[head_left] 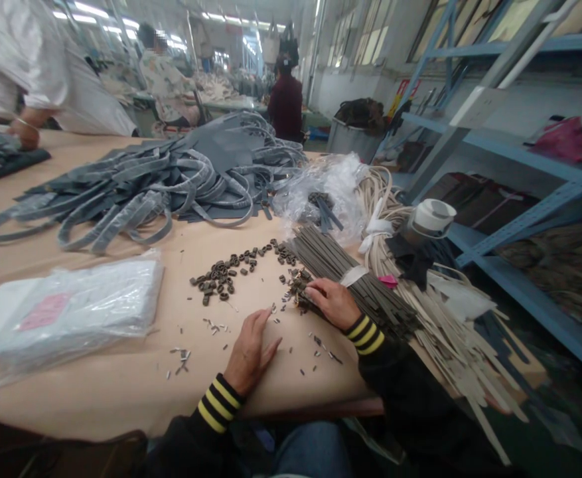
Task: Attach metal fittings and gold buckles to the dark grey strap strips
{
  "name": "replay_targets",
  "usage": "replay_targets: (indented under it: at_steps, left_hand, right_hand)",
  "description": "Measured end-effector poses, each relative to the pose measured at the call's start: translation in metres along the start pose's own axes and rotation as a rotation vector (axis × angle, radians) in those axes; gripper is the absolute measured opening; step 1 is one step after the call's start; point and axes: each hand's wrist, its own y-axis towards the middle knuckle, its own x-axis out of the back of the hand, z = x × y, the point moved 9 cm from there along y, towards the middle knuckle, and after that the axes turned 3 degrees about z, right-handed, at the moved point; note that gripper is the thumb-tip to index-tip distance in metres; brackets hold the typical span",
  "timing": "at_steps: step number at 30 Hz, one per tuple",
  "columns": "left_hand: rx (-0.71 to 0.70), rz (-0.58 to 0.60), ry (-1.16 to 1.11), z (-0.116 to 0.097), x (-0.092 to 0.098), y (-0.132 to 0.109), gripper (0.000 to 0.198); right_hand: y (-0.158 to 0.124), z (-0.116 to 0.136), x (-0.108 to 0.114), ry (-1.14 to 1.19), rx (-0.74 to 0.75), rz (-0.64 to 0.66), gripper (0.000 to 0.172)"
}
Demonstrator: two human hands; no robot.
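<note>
My left hand (249,350) lies flat on the tan table (121,392), fingers stretched out, holding nothing, among tiny metal bits (216,326). My right hand (331,300) is curled with its fingertips pinched on the near end of a bundle of dark grey strips (350,269), next to a small cluster of dark pieces (296,285). A scatter of small dark rings (223,272) lies just beyond both hands.
A pile of grey straps (161,179) fills the table's far side. A clear plastic bag (72,309) lies at left, another crumpled bag (325,189) behind the strips. Cream cords (444,312) and a tape roll (433,218) sit at right. Blue shelving (544,172) stands right; other people work behind.
</note>
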Motion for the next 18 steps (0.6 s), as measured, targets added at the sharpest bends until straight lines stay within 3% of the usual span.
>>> replay_targets:
  at_steps: [3,5,7,12,18]
  left_hand:
    - [-0.019,0.001,0.071,0.000,-0.003,-0.001,0.032]
    - [-0.023,-0.012,0.091,0.000,-0.002,-0.001,0.027]
    - [-0.025,-0.013,0.105,0.000,-0.002,-0.001,0.024]
    - [-0.035,0.026,0.121,0.001,-0.006,0.001,0.019]
    - [-0.075,0.018,0.142,-0.003,-0.006,0.004,0.015]
  right_hand:
    - [0.007,-0.014,0.000,-0.248,-0.049,-0.081,0.039]
    - [0.004,-0.019,-0.009,-0.304,-0.053,-0.039,0.061]
    - [-0.003,-0.023,-0.015,-0.331,-0.091,0.011,0.067]
    - [-0.013,-0.032,-0.014,-0.329,-0.260,0.075,0.024]
    - [-0.006,-0.028,-0.009,-0.167,-0.296,0.045,0.012]
